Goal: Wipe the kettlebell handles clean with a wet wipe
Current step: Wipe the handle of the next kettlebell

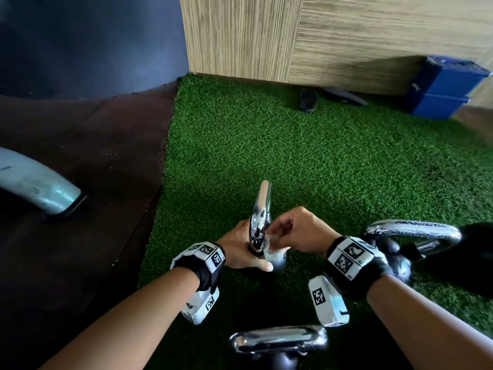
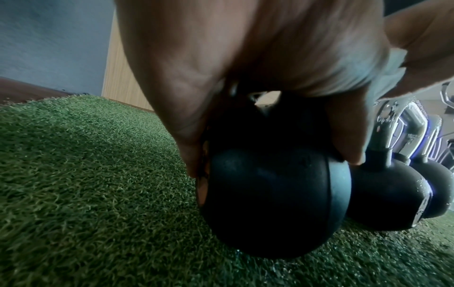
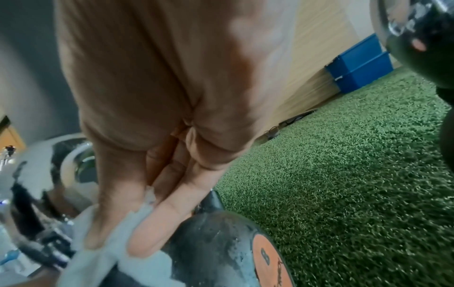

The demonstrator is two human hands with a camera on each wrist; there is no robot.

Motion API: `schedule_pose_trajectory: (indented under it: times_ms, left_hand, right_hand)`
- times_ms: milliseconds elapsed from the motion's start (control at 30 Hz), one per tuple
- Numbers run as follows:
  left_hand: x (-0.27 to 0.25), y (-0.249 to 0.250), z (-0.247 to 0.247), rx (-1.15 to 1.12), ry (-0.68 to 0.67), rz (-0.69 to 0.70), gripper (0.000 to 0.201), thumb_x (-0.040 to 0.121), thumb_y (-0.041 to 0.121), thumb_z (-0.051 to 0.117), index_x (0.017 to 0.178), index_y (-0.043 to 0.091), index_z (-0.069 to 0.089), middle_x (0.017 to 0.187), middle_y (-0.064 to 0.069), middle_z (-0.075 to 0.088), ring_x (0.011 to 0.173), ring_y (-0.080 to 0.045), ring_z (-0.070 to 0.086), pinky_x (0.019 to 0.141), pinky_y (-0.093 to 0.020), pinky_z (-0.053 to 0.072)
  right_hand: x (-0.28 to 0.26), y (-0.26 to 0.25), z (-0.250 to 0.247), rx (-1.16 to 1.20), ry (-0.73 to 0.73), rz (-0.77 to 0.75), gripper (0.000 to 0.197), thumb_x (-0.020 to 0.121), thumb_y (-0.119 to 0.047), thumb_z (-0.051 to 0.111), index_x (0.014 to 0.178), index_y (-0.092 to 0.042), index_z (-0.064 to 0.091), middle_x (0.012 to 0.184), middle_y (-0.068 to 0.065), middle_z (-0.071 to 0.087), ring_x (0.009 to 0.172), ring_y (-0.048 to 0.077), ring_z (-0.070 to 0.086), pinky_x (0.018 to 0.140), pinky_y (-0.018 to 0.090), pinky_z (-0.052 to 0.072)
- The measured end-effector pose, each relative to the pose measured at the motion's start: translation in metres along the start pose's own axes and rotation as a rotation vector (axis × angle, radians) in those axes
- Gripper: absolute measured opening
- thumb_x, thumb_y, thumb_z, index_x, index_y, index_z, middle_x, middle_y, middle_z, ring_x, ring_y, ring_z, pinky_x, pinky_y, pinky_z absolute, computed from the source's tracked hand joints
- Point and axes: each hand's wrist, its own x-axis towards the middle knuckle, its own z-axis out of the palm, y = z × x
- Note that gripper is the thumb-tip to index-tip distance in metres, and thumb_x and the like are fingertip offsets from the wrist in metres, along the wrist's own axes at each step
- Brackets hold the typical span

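Right hand (image 1: 296,231) pinches the wet wipe (image 1: 270,249) against the chrome handle (image 1: 260,222) while left hand (image 1: 240,249) grips the kettlebell (image 2: 270,194) on turf (image 1: 293,156).

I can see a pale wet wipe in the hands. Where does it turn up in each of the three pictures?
Head: the wet wipe sits low centre, against the chrome handle.
Left wrist: wet wipe at upper right, under the fingers.
Right wrist: wet wipe at lower left, under the right hand's fingertips.
Shared landmark: the green turf.
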Motion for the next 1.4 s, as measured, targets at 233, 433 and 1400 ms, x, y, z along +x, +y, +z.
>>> schedule_pose_trajectory:
  times_ms: [233, 433, 1400]
  left_hand:
    - [-0.001, -0.001, -0.001, 0.126, -0.029, 0.041, 0.113, 0.054, 0.067, 0.079, 0.151, 0.028, 0.037, 0.149, 0.005, 0.037, 0.138, -0.018, 0.035, 0.120, -0.046, 0.035]
    - [-0.007, -0.008, 0.003, 0.140, -0.002, 0.109, 0.117, 0.053, 0.066, 0.083, 0.150, 0.042, 0.021, 0.156, 0.005, 0.030, 0.135, -0.002, 0.025, 0.119, -0.030, 0.025]
    - [-0.020, -0.019, 0.018, 0.102, 0.114, 0.274, 0.126, 0.055, 0.046, 0.091, 0.151, 0.039, 0.010, 0.146, 0.030, 0.016, 0.148, -0.016, 0.026, 0.124, -0.027, 0.022]
  right_hand:
    - [0.000, -0.002, 0.000, -0.084, -0.085, 0.025, 0.029, 0.081, 0.003, 0.076, 0.095, -0.023, 0.079, 0.096, 0.003, 0.079, 0.086, 0.011, 0.071, 0.086, 0.028, 0.058]
    - [0.001, -0.004, -0.001, -0.030, -0.173, -0.003, 0.027, 0.083, 0.010, 0.070, 0.095, -0.012, 0.078, 0.100, 0.013, 0.077, 0.087, 0.014, 0.071, 0.087, 0.027, 0.056]
    - [0.003, 0.031, 0.012, 1.048, -0.279, 0.108, 0.026, 0.077, 0.010, 0.055, 0.103, 0.012, 0.060, 0.088, 0.020, 0.074, 0.074, 0.023, 0.075, 0.073, 0.030, 0.063]
